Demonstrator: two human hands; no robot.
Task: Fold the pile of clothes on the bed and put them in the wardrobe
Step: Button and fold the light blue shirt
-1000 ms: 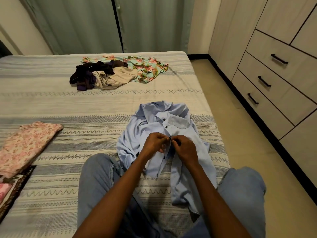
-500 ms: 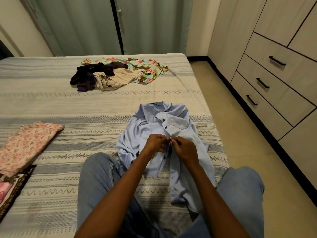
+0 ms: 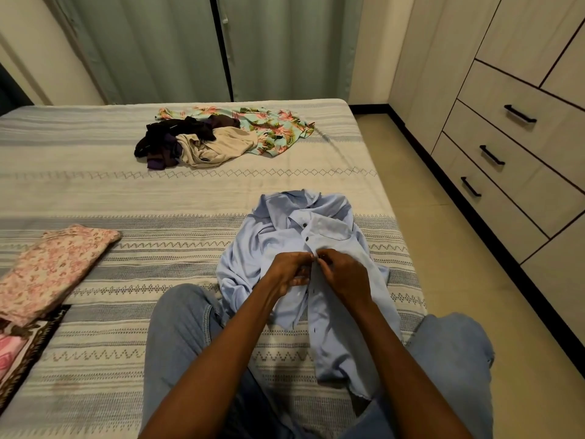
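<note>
Left hand point(image 3: 289, 269) and right hand point(image 3: 343, 274) both pinch the light-blue button-up shirt point(image 3: 319, 236) at its placket, as a second earlier. Two buttons beyond the hands are fastened; folding has yet to begin.

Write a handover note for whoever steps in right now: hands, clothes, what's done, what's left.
Left hand and right hand both pinch the front placket of the light blue shirt, working a button; two buttons above look fastened, lower ones open.
The shirt lies on the bed, between the knees.
Unfolded pile at the far side: floral, dark and beige garments.
Folded pink floral piece lies on the stack at the left edge.
Left: finish buttoning, fold the shirt, fold the pile, move everything to the wardrobe, whose drawers are shut.
</note>
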